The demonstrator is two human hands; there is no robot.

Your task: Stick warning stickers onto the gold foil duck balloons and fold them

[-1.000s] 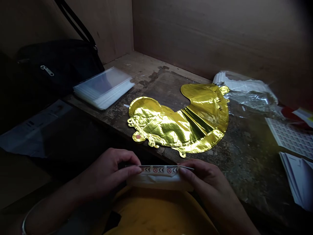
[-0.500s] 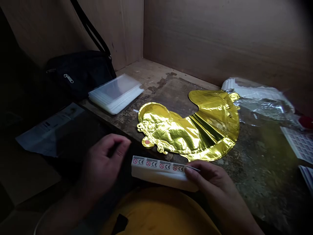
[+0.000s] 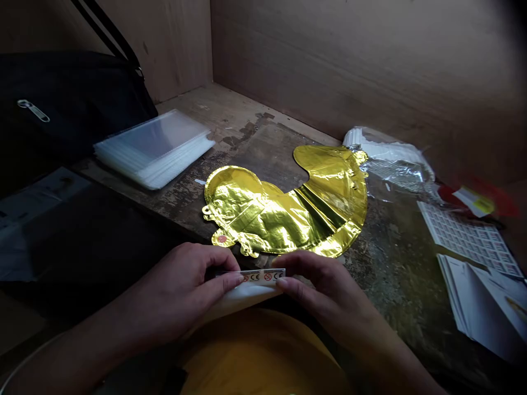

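Observation:
A strip of white stickers (image 3: 263, 276) printed with CE marks and red warning circles is stretched between my two hands, close to my body. My left hand (image 3: 201, 285) pinches its left part between thumb and fingers. At the right end, my right hand (image 3: 319, 282) grips it the same way. White backing paper hangs below the printed row, partly hidden by my fingers. Just beyond both hands, a flat gold foil balloon (image 3: 284, 219) lies on the worn table (image 3: 395, 263), its curved body folded across the middle and small tabs along its near left edge.
A stack of clear plastic sleeves (image 3: 156, 151) lies at the left back, beside a dark bag (image 3: 78, 104). On the right are a clear bag of white items (image 3: 395, 159), a printed sticker sheet (image 3: 469, 236) and folded white papers (image 3: 481, 302). Wooden walls enclose the back.
My left hand has come over to the sticker strip and taken hold of it. The right hand keeps its grip. The view has turned right.

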